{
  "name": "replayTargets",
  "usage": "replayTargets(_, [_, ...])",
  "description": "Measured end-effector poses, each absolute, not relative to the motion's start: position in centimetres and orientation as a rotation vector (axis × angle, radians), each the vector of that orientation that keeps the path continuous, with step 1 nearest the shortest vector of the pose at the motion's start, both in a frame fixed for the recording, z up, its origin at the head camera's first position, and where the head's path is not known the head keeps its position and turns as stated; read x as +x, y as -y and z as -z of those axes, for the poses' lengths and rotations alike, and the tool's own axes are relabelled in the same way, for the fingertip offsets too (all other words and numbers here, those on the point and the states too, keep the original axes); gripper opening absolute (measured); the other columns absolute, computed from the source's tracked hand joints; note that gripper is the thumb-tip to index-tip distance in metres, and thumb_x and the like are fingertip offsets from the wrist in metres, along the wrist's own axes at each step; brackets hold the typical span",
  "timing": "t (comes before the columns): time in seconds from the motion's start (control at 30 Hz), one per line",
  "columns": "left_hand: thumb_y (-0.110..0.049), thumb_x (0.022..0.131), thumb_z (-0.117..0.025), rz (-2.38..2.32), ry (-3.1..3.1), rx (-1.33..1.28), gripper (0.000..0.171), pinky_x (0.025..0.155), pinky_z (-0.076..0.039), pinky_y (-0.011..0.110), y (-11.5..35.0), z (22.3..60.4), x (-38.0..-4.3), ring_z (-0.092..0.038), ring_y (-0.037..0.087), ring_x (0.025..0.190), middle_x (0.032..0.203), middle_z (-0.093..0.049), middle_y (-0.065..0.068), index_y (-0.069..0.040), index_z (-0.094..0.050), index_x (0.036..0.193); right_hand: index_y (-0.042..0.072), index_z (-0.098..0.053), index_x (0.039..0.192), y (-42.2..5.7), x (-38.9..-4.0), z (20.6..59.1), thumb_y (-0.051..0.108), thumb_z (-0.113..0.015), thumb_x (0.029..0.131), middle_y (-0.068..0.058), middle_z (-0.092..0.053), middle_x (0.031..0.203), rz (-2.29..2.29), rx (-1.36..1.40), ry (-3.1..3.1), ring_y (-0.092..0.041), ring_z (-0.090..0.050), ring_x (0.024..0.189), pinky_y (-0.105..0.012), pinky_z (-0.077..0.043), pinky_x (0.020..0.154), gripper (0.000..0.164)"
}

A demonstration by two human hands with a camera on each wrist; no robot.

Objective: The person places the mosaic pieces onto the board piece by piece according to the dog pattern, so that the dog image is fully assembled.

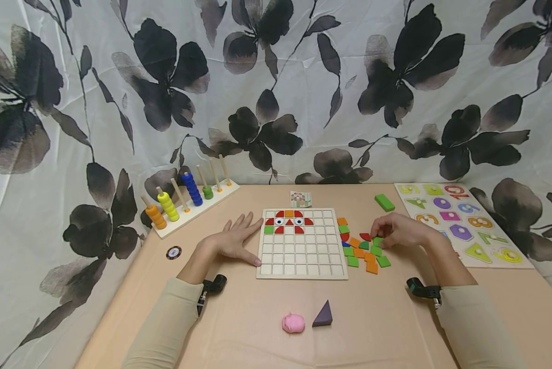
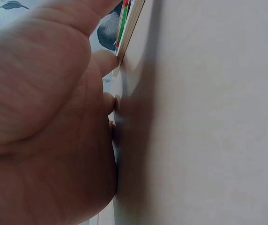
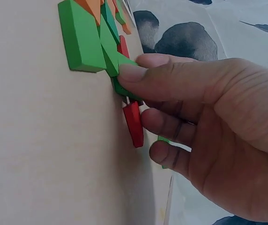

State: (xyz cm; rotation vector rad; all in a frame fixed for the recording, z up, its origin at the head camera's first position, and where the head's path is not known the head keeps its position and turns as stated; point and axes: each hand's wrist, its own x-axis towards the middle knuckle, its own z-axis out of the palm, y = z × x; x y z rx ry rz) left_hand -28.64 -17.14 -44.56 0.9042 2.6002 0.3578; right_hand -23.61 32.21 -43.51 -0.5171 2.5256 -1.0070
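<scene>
My left hand (image 1: pixel 231 242) lies spread on the table, palm down, with its thumb and index finger touching the left edge of a white grid board (image 1: pixel 299 261). Near the board's top, several red, green, orange and eye-patterned tiles (image 1: pixel 289 222) form a face-like picture. To the right, my right hand (image 1: pixel 402 229) is at a loose pile of small coloured tiles (image 1: pixel 359 252). Its thumb and index finger pinch a green tile (image 3: pixel 123 59). A red piece (image 3: pixel 134 124) lies beside the curled fingers. The left palm (image 2: pixel 45 140) hides most of its fingers in the left wrist view.
A picture card (image 1: pixel 301 199) lies behind the board. An abacus-like bead stand (image 1: pixel 197 205) is at back left, with a round black chip (image 1: pixel 174 252) nearby. A green block (image 1: pixel 384 202) and number puzzle (image 1: pixel 469 220) lie right. In front are a pink lump (image 1: pixel 293 323) and purple triangle (image 1: pixel 323 315).
</scene>
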Motion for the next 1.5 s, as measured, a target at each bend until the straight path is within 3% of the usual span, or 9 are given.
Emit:
replayTargets(0.27, [-0.075,0.063,-0.07,-0.369,-2.596,0.895,0.123,0.112,0.003,0.062,17.2,44.6,-28.6,0.01,0.036,0.146,0.16,0.009,0.014,-0.023,-0.007,0.156,0.01,-0.068,0.092,-31.2,-23.7,42.7,0.004,-0.076,0.079,-0.007,-0.064,0.08,1.017,-0.481,-2.604,-0.023,-0.056,0.073,-0.027,-0.05,0.062,0.016])
replayTargets(0.43, [-0.076,0.063,-0.07,-0.364,-2.596,0.888,0.124,0.112,0.004,0.061,17.2,44.6,-28.7,0.011,0.035,0.146,0.16,0.01,0.013,-0.024,-0.006,0.156,0.017,-0.07,0.092,-28.8,-24.3,41.5,0.014,-0.077,0.082,-0.003,-0.067,0.084,1.167,-0.461,-2.71,-0.025,-0.058,0.076,-0.031,-0.053,0.066,0.013])
replayTargets(0.6, [-0.077,0.063,-0.069,-0.369,-2.595,0.893,0.124,0.112,0.004,0.061,17.2,44.8,-28.7,0.011,0.035,0.146,0.16,0.01,0.014,-0.024,-0.006,0.156,0.018,-0.072,0.095,-24.5,-25.9,41.2,0.015,-0.075,0.084,0.003,-0.07,0.088,1.224,-0.626,-2.769,-0.022,-0.06,0.079,-0.029,-0.054,0.071,0.012])
replayTargets(0.9, [-0.076,0.063,-0.069,-0.387,-2.596,0.925,0.123,0.111,0.003,0.063,17.4,44.9,-28.8,0.01,0.037,0.145,0.16,0.008,0.017,-0.022,-0.008,0.156,0.009,-0.075,0.094,-18.1,-28.6,42.1,0.007,-0.075,0.082,0.001,-0.071,0.087,1.19,-0.772,-2.691,-0.02,-0.059,0.075,-0.03,-0.053,0.071,0.012])
replayTargets(1.13, [-0.077,0.062,-0.069,-0.372,-2.599,0.891,0.124,0.113,0.004,0.061,17.4,44.6,-28.8,0.011,0.035,0.146,0.16,0.01,0.014,-0.025,-0.007,0.156,0.011,-0.076,0.088,-17.2,-29.5,43.0,0.004,-0.076,0.08,-0.002,-0.071,0.087,1.104,-0.872,-2.668,-0.017,-0.058,0.072,-0.027,-0.052,0.065,0.01])
replayTargets(1.5, [-0.075,0.063,-0.071,-0.389,-2.605,0.899,0.123,0.112,0.003,0.062,17.0,44.6,-28.7,0.009,0.037,0.146,0.16,0.007,0.017,-0.022,-0.009,0.156,0.009,-0.076,0.092,-16.9,-29.8,43.4,0.005,-0.075,0.082,-0.002,-0.071,0.091,1.069,-0.905,-2.656,-0.017,-0.059,0.076,-0.027,-0.053,0.068,0.011])
